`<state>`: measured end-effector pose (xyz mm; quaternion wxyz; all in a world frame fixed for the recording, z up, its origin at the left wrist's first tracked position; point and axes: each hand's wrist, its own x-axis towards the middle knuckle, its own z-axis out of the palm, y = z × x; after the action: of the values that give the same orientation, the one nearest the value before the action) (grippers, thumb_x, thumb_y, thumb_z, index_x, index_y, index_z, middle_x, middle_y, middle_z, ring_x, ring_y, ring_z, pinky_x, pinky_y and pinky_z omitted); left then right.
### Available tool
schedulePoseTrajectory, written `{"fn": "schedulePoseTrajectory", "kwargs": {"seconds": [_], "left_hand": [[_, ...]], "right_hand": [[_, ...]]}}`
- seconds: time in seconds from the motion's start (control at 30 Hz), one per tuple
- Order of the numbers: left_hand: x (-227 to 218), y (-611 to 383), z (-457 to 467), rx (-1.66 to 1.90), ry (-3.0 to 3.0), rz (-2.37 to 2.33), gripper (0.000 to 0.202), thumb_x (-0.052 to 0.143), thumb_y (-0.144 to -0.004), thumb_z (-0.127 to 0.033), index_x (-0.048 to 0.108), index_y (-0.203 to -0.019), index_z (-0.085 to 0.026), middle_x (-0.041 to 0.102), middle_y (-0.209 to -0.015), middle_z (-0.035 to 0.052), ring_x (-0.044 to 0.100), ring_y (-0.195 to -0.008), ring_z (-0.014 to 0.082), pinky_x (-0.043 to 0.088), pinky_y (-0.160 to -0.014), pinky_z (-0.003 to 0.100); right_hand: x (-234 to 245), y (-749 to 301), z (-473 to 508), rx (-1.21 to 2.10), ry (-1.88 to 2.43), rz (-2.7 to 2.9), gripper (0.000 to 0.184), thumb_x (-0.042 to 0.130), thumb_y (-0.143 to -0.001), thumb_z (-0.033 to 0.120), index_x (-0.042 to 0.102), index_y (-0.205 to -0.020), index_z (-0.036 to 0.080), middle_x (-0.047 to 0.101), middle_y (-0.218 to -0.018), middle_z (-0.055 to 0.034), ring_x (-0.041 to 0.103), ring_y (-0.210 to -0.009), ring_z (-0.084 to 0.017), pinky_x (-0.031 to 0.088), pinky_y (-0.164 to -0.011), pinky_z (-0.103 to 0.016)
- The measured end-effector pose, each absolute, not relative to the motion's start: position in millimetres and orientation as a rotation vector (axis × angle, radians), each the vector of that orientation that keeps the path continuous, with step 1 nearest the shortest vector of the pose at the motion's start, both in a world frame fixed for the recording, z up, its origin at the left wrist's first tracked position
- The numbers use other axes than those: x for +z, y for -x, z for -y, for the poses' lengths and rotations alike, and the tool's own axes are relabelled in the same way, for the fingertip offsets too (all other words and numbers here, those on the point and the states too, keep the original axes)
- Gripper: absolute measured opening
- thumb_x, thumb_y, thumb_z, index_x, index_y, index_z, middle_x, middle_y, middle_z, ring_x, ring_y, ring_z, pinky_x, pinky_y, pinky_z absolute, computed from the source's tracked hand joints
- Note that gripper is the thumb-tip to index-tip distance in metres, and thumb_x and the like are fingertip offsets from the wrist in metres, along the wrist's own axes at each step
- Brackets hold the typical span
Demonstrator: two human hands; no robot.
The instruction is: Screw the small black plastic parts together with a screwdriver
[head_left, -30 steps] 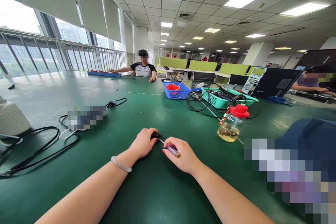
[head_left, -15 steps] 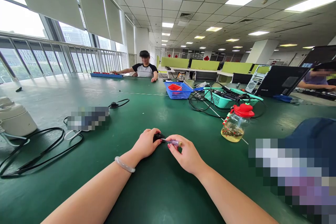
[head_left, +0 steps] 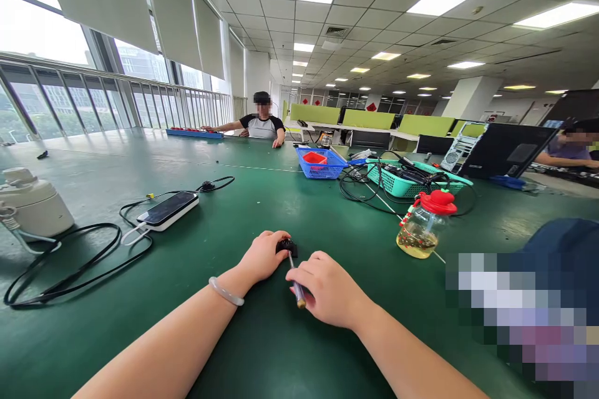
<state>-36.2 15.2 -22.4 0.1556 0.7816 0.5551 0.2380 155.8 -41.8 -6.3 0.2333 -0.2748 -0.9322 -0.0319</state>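
Observation:
My left hand (head_left: pixel 262 257) rests on the green table (head_left: pixel 281 349), its fingers closed on a small black part (head_left: pixel 285 245). A pale bangle sits on that wrist. My right hand (head_left: pixel 327 290) is closed round a small screwdriver (head_left: pixel 294 280) with a clear handle and a brass-coloured end. The screwdriver's thin shaft points up at the black part and its tip touches it. Both hands are close together near the table's middle front.
A glass jar with a red lid (head_left: pixel 423 224) stands to the right. A phone on a white power bank (head_left: pixel 167 211) with black cables lies to the left, beside a white jug (head_left: pixel 32 206). Blue basket (head_left: pixel 321 163) and teal basket (head_left: pixel 402 176) behind. Two seated people at the far side and right.
My right hand has turned the screwdriver from lying sideways to pointing away from me, handle end towards me. The left hand keeps holding the black part. The camera view shifted slightly.

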Motion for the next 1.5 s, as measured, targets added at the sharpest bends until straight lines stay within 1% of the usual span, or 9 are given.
{"fn": "schedulePoseTrajectory", "kwargs": {"seconds": [0.17,0.33,0.47,0.6,0.8,1.33,1.43,1.5], "left_hand": [[-21,36,-14,0.67,-2.233,-1.602,0.036,0.056,-0.08,-0.024,0.061,-0.116,-0.025,0.067,-0.112,0.0074,0.058,-0.112,0.0253,0.045,-0.102,0.04],[-21,36,-14,0.688,-2.245,-1.587,0.034,0.057,-0.08,-0.024,0.063,-0.114,-0.025,0.068,-0.111,0.0068,0.057,-0.114,0.0259,0.045,-0.102,0.041],[-20,37,-15,0.696,-2.243,-1.558,0.033,0.057,-0.081,-0.028,0.064,-0.113,-0.025,0.069,-0.11,0.0067,0.058,-0.113,0.0255,0.045,-0.101,0.04],[-22,37,-15,0.707,-2.237,-1.541,0.034,0.057,-0.081,-0.029,0.064,-0.114,-0.025,0.069,-0.11,0.0064,0.058,-0.112,0.0255,0.046,-0.1,0.039],[-24,37,-17,0.692,-2.228,-1.557,0.041,0.056,-0.081,-0.027,0.06,-0.122,-0.025,0.068,-0.114,0.0075,0.057,-0.114,0.0255,0.045,-0.101,0.04],[-22,37,-16,0.697,-2.231,-1.559,0.04,0.056,-0.081,-0.027,0.061,-0.12,-0.025,0.069,-0.112,0.0069,0.059,-0.112,0.0252,0.046,-0.099,0.039],[-22,37,-15,0.696,-2.224,-1.56,0.043,0.056,-0.081,-0.028,0.059,-0.123,-0.024,0.068,-0.113,0.0078,0.058,-0.112,0.0256,0.046,-0.1,0.039],[-22,37,-15,0.692,-2.224,-1.56,0.044,0.056,-0.081,-0.029,0.058,-0.125,-0.024,0.068,-0.114,0.0083,0.058,-0.113,0.0263,0.046,-0.1,0.04]], "right_hand": [[-6,-152,44,-0.09,0.745,2.596,0.018,0.057,-0.08,0.012,0.064,-0.094,0.021,0.068,-0.079,-0.0018,0.058,-0.069,-0.015,0.039,-0.074,-0.031],[0,-156,44,-0.094,0.821,2.467,0.019,0.05,-0.087,0.014,0.064,-0.097,0.021,0.069,-0.079,-0.0037,0.058,-0.07,-0.017,0.04,-0.076,-0.034],[4,-161,42,-0.122,0.87,2.347,0.019,0.05,-0.09,0.016,0.064,-0.102,0.021,0.07,-0.081,-0.0046,0.059,-0.071,-0.019,0.041,-0.079,-0.037],[3,-162,42,-0.135,0.857,2.321,0.018,0.051,-0.09,0.017,0.064,-0.103,0.021,0.07,-0.08,-0.0043,0.06,-0.071,-0.018,0.041,-0.079,-0.037],[0,-155,44,-0.186,0.781,2.344,0.02,0.05,-0.089,0.013,0.066,-0.098,0.021,0.068,-0.076,-0.0026,0.057,-0.067,-0.016,0.04,-0.079,-0.037],[-1,-155,43,-0.191,0.811,2.298,0.017,0.051,-0.093,0.019,0.067,-0.096,0.021,0.069,-0.08,-0.0028,0.059,-0.069,-0.015,0.04,-0.077,-0.035],[-3,-156,41,-0.213,0.824,2.28,0.018,0.05,-0.093,0.016,0.067,-0.097,0.022,0.069,-0.08,-0.0025,0.059,-0.068,-0.015,0.04,-0.077,-0.035],[-4,-157,39,-0.221,0.849,2.263,0.02,0.051,-0.092,0.014,0.067,-0.1,0.023,0.068,-0.082,-0.003,0.06,-0.072,-0.016,0.04,-0.079,-0.035]]}}
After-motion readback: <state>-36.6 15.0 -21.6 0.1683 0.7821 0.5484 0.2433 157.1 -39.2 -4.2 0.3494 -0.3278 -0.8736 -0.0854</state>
